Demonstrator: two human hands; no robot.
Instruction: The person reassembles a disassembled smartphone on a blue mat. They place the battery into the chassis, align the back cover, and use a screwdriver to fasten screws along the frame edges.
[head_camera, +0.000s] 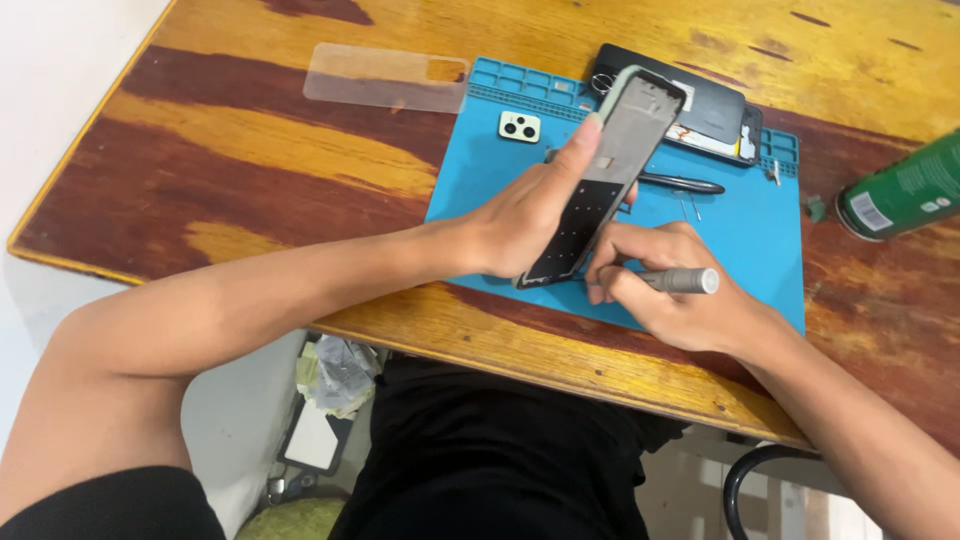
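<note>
Phone frame (605, 170) was held tilted over the blue mat (760, 250), gripped along its edge by the left hand (525, 220), grey screwdriver (680, 280) pinched in the right hand (680, 295) just beside its lower end, green can (900, 190) off right.

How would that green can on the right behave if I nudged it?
The green can lies on its side on the wooden table, so it would probably roll rather than slide. It looks like a rigid cylinder, likely stiff under a grip. How heavy or full it is cannot be told. It lies at the frame's right edge, partly out of view.
</note>
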